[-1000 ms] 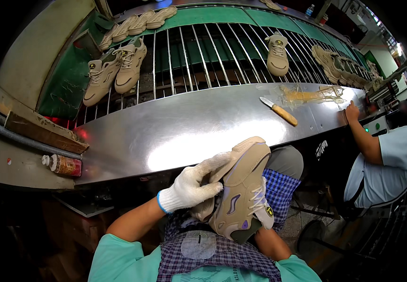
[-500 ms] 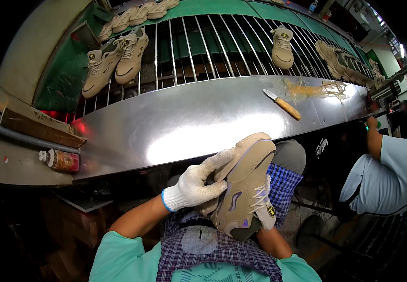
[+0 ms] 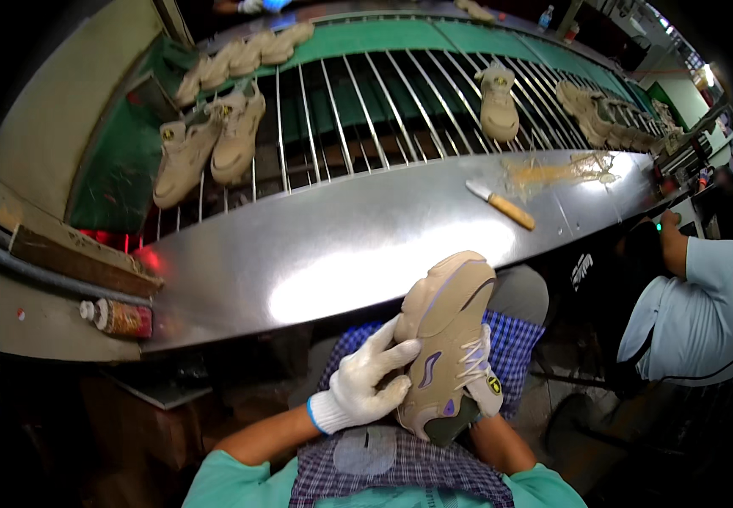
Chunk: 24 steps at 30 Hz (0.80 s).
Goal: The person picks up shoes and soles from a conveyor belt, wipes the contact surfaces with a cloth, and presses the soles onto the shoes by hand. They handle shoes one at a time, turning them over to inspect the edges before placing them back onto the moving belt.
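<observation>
While the co-worker's arm has drawn back off the steel bench, the beige sneaker stays over the lap, gloved left hand wrapped around its side, right hand mostly hidden, gripping its tongue; inspection apparently continues.

White knit gloves, teal sleeves

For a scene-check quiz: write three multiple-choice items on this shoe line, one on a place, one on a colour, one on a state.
1. Where does the wooden-handled knife lie?
A. on the steel table
B. on the rod conveyor
C. in the lap

2. What colour are the work gloves?
A. blue
B. white
C. black

3. How is the beige sneaker held?
A. left hand only
B. resting unheld
C. between both hands

Key: 1 A, it rests on bare steel. 2 B, the left hand and right hand wear white knit. 3 C, a hand grips each side.
</observation>
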{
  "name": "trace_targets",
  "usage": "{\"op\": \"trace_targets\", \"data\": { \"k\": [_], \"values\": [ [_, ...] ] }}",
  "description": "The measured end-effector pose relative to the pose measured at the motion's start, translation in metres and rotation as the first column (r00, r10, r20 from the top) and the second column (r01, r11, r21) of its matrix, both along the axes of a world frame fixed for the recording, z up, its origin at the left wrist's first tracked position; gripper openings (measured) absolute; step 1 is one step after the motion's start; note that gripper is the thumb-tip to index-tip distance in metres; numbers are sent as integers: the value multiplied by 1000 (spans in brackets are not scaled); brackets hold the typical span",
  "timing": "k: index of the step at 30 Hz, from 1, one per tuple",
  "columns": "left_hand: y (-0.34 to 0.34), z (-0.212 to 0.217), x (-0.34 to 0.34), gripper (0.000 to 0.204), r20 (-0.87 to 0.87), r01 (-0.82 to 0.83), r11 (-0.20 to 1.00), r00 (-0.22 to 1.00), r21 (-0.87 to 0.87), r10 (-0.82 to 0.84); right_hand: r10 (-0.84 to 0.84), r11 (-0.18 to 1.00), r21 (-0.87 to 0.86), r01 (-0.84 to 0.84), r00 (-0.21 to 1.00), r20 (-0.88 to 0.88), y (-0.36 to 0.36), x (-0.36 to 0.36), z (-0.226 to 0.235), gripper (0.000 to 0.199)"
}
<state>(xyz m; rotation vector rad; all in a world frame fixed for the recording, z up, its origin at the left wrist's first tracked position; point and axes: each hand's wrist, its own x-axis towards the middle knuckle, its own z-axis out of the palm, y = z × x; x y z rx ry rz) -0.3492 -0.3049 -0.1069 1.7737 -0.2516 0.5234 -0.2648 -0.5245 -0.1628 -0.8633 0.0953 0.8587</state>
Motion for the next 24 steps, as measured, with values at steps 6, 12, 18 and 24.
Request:
{"op": "trace_targets", "data": {
  "k": [6, 12, 18, 24],
  "values": [
    [90, 55, 49, 116, -373, -100, 978, 927, -183, 25, 533, 720, -675, -161, 751, 390, 57, 12, 133, 67],
    [143, 36, 36, 102, -671, 19, 965, 715, -263, -197, 846, 530, -824, -199, 59, 530, 30, -2, 205, 68],
    [126, 33, 45, 100, -661, 42, 972, 726, -230, -187, 783, 600, -787, 148, 95, 615, 30, 6, 142, 76],
    [130, 29, 54, 101, -693, 101, 970, 683, -222, -230, 645, 735, -556, 389, -145, 751, 86, 45, 119, 52]
  ]
}}
